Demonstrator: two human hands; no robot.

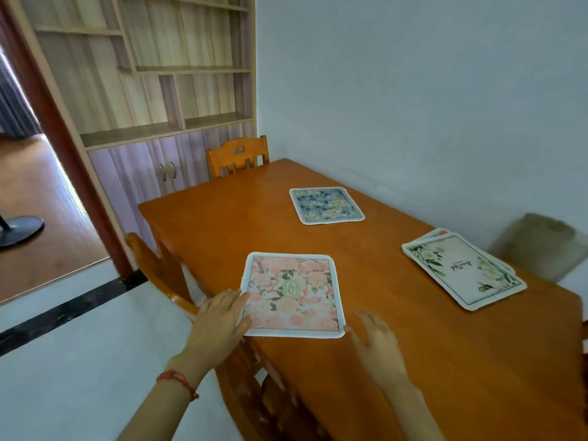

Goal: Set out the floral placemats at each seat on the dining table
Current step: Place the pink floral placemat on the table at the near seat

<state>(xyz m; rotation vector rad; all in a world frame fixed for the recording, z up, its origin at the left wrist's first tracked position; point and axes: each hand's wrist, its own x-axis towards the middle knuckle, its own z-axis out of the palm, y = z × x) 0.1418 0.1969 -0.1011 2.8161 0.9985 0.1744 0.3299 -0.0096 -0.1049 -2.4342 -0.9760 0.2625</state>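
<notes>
Lying at the near edge of the dining table point(350, 361), the pink placemat point(291, 294) is steadied by flat fingers — left hand point(219, 323), right hand point(375, 342) — nothing gripped; a nudge could tip it off.

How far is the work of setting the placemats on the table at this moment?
Done: the blue placemat lies flat at the far seat, near the chair. In hand: the pink placemat lies at the near edge, the left hand touching its left side and the right hand at its right corner. Left: a stack of white floral placemats waits on the right side of the table, not yet set out.
</notes>
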